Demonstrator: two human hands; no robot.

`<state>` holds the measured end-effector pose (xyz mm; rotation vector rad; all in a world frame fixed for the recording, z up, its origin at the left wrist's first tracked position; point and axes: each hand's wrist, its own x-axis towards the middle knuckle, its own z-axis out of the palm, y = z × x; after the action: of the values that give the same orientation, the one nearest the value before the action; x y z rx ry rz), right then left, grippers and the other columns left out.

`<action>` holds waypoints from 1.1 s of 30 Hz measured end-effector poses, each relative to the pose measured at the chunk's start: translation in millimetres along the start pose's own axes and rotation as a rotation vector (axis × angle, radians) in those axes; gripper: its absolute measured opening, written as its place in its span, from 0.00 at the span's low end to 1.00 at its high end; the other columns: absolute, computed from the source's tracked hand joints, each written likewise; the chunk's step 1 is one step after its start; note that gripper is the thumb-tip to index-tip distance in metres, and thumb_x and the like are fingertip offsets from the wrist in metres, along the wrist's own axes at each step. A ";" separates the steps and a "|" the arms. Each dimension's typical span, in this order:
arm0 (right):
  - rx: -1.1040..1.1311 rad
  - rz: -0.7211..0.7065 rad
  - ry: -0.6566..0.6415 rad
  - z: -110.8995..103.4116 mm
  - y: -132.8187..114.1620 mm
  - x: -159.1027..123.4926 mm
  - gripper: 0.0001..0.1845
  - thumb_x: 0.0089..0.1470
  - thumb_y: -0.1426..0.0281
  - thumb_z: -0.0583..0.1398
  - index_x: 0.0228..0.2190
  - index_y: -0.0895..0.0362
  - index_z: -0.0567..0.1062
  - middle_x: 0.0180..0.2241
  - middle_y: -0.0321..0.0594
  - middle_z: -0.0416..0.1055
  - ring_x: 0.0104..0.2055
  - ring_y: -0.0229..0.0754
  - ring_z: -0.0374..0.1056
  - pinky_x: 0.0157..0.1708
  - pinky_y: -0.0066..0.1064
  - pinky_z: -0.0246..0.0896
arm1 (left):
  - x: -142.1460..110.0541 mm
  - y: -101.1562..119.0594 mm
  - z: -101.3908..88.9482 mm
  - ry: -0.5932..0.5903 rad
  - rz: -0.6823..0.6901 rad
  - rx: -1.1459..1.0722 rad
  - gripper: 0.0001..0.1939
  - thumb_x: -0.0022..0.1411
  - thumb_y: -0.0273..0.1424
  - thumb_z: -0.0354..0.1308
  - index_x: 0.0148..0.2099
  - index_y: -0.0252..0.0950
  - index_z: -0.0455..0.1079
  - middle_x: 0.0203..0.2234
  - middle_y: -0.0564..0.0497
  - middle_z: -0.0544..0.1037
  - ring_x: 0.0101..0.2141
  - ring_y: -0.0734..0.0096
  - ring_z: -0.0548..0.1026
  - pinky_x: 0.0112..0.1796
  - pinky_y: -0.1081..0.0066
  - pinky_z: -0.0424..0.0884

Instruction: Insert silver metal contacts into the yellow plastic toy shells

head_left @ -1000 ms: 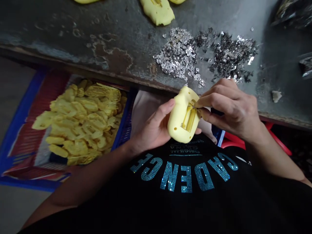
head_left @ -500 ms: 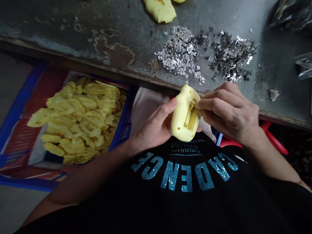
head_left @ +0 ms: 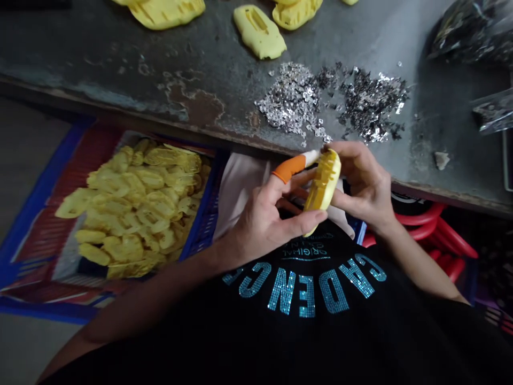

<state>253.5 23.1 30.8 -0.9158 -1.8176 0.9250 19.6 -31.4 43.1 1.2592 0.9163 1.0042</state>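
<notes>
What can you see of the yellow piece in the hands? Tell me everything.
The yellow piece is a rounded, elongated shell that looks like plastic, smooth outside, with ridged detail on the side facing left. It stands nearly edge-on to the camera, long axis tilted, so its broad faces barely show. The left hand grips its lower end with the thumb; the right hand holds its upper part.

Far side of yellow shell point(head_left: 326, 184) hidden
</notes>
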 end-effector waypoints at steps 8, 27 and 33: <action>0.008 -0.150 0.352 20.8 14.6 -10.9 0.32 0.56 0.53 0.76 0.59 0.44 0.79 0.52 0.42 0.77 0.53 0.51 0.79 0.52 0.46 0.83 | -4.4 -7.7 -0.4 0.025 0.349 0.376 0.41 0.61 0.33 0.82 0.74 0.40 0.76 0.65 0.38 0.84 0.58 0.47 0.87 0.62 0.51 0.86; -0.245 -0.207 0.162 12.9 8.0 4.3 0.31 0.64 0.58 0.70 0.66 0.42 0.72 0.61 0.51 0.78 0.58 0.60 0.78 0.52 0.55 0.82 | 5.1 -4.5 -28.4 0.050 0.436 0.370 0.29 0.59 0.29 0.82 0.62 0.44 0.83 0.67 0.40 0.79 0.61 0.48 0.82 0.54 0.58 0.88; -0.443 -0.244 -0.155 -11.9 24.2 112.1 0.16 0.69 0.65 0.67 0.56 0.53 0.80 0.50 0.46 0.82 0.46 0.47 0.80 0.49 0.43 0.79 | -53.3 -34.6 -110.8 0.434 0.128 0.264 0.25 0.64 0.37 0.78 0.62 0.44 0.80 0.73 0.40 0.73 0.66 0.44 0.79 0.49 0.59 0.89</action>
<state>230.8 133.5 54.9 -0.8747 -2.2617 0.4564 -98.7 -48.9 -1.8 1.3555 1.3505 1.3211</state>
